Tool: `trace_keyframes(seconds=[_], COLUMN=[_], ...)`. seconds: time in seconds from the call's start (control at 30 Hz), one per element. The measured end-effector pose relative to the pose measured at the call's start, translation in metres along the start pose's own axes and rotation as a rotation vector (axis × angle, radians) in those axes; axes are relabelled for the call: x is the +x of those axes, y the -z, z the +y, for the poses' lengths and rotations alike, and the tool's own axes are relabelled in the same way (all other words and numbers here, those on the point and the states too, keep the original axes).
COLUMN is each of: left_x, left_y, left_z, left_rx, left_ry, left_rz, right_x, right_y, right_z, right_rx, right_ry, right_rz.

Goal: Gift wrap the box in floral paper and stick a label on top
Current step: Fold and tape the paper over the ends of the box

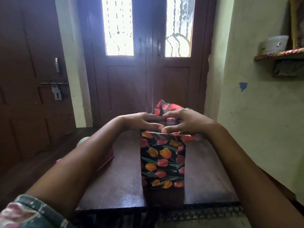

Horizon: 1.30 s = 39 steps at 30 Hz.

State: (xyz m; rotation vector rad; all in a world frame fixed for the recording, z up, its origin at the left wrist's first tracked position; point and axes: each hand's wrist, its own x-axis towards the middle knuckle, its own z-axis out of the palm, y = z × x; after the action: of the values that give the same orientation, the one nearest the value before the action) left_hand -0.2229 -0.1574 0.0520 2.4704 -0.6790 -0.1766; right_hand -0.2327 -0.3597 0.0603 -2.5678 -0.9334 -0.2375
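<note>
1. Nearest the camera, a floral sleeve (24, 213) is showing at the lower left corner, with both bare forearms reaching forward over the tabletop (120, 178).
2. Dark, worn wood is making up the tabletop, and its near edge is running just below the box (162, 162), which is standing upright at the middle, covered in black floral paper (162, 154) with red and orange tulips.
3. Bare wood is lying open to either side of the box; a reddish object (107, 159) is sitting at the left edge, partly hidden by the left forearm.
4. Left hand (141, 121) and right hand (185, 121) are resting on the box's top, fingers curled and pressing the paper down, thumbs nearly touching at the front edge.
5. One paper flap (162, 106) is sticking up behind the fingers.
6. Brown double doors (148, 63) with bright glass panes are standing beyond the tabletop, and a wall shelf (279, 54) is holding a pale container (274, 44) at the right.
</note>
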Motion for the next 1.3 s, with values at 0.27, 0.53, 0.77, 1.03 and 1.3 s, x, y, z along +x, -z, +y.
trace_keyframes(seconds=[0.27, 0.53, 0.77, 1.03, 1.3], left_x=[-0.001, -0.039, -0.139, -0.172, -0.15], left_y=[-0.006, -0.008, 0.016, -0.01, -0.002], left_z=[-0.003, -0.031, -0.094, -0.116, -0.099], left_rx=[-0.188, -0.475, 0.167, -0.369, -0.408], left_ry=[-0.064, -0.096, 0.743, 0.98, 1.104], left_rz=[0.05, 0.913, 0.739, 0.679, 0.513], right_x=[-0.011, -0.011, -0.008, -0.006, -0.009], right_y=[-0.017, -0.014, -0.019, -0.02, -0.022], right_z=[0.009, 0.009, 0.01, 0.009, 0.008], right_rx=[0.066, 0.177, 0.267, 0.288, 0.324], right_ry=[-0.088, -0.132, -0.152, -0.155, -0.167], right_rz=[-0.012, -0.013, 0.02, 0.034, 0.036])
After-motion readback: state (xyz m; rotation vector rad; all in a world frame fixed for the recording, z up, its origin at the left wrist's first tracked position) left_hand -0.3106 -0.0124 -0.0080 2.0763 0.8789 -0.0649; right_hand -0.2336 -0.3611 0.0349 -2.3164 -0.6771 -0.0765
